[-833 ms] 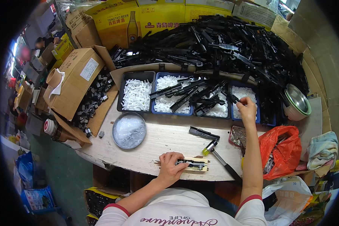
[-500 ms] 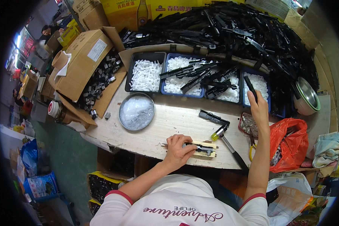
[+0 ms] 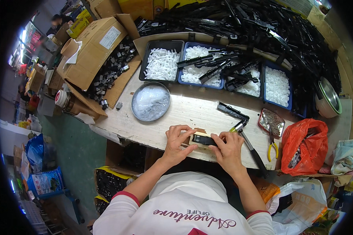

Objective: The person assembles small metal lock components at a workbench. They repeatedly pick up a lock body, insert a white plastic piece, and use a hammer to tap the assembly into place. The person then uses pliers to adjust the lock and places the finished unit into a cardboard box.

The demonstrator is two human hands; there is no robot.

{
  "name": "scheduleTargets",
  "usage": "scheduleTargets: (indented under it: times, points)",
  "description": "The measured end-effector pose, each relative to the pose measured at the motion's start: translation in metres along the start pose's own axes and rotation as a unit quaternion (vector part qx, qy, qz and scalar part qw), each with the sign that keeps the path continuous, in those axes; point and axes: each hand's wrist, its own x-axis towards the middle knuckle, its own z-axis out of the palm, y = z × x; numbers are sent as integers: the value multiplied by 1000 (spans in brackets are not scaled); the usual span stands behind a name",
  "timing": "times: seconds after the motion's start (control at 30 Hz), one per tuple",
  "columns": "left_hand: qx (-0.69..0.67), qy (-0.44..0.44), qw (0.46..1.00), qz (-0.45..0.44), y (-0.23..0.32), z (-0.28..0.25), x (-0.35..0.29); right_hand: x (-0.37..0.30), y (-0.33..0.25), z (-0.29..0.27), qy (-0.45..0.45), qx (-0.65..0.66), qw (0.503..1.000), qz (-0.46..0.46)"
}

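At the table's front edge a small cream block (image 3: 193, 138) lies with a long black part (image 3: 204, 140) set in it. My left hand (image 3: 177, 144) is around the block's left end, index fingertip on the far side and thumb on the near side. The fingers of my right hand (image 3: 228, 149) are closed on the right end of the black part, pressing against it. They hide that end of the block. Just beyond the right hand lies a hammer (image 3: 252, 150) with a yellow face and black grip. Another black part (image 3: 232, 111) rests past the hammer's head.
Bins of white plastic pieces (image 3: 162, 64) line the back, black parts (image 3: 211, 64) lying across some. A round dish (image 3: 151, 102) stands left, beside a carton (image 3: 92, 55). To the right are a tray of metal pins (image 3: 271, 121), yellow-handled pliers (image 3: 272, 150) and a red bag (image 3: 305, 147).
My right hand has come down from the right-hand bin with a black part to the cream block. My left hand has opened wider at the block's left end. The view has shifted slightly.
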Motion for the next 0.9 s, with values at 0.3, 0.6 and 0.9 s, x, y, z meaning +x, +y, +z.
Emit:
scheduleTargets:
  times: [0.3,0.6,0.9]
  points:
    - [5,-11,1000,-5,-5,3,0,5,-10,4,-25,-28,999,13]
    - [36,-51,998,28,-11,3,6,7,-7,3,-43,-25,999,13]
    - [66,-107,990,68,4,-8,21,-5,23,-19,44,53,995,66]
